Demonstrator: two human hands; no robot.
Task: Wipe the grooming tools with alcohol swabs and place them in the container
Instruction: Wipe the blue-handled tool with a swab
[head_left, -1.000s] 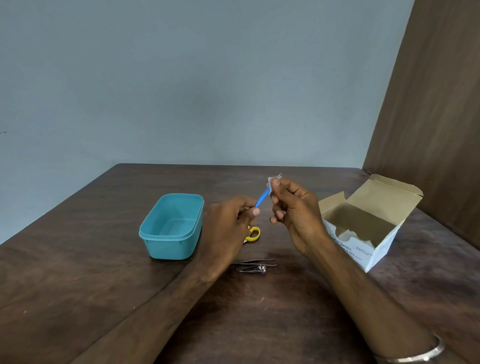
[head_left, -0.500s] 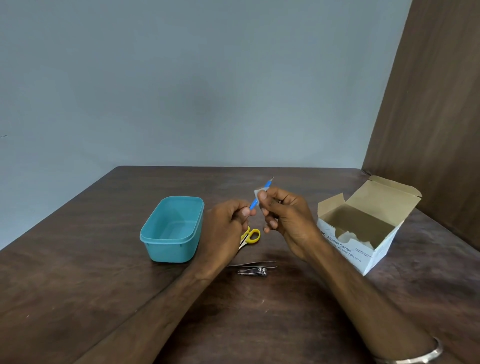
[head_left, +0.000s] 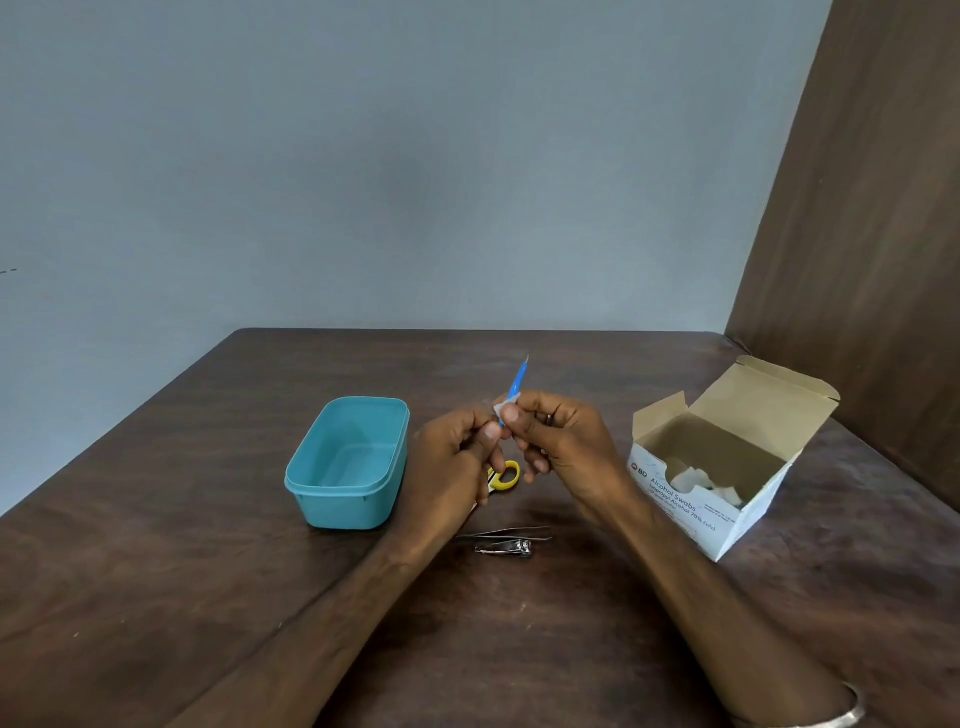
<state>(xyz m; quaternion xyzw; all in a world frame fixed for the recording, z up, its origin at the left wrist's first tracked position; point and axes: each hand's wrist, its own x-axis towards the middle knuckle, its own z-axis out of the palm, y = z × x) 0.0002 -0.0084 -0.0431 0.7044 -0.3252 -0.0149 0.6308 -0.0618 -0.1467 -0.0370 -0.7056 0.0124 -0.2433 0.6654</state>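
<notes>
— Logging item one: blue-handled tool (head_left: 516, 382), held upright over the table (head_left: 156, 571), left hand (head_left: 457, 457) pinching its lower end, thumb and fingers closed on it. Status?

— Under wipe. Right hand (head_left: 563, 449) pinches the alcohol swab (head_left: 505, 407) round the shaft. A second ago the swab sat at the metal tip; it has since slid down to the handle base, beside the left thumb. I judge one full pass about done.

— Remaining stock?

— Tweezers (head_left: 511, 532) and nail clipper (head_left: 506, 548) lie touching, near the wrists; yellow-handled scissors (head_left: 504, 475) partly hidden behind the left hand. None wiped, by the look of it.

— Container (head_left: 347, 462)?

— Teal, open, nothing in it, left of the hands. Swab box (head_left: 727, 467) open at right.
</notes>
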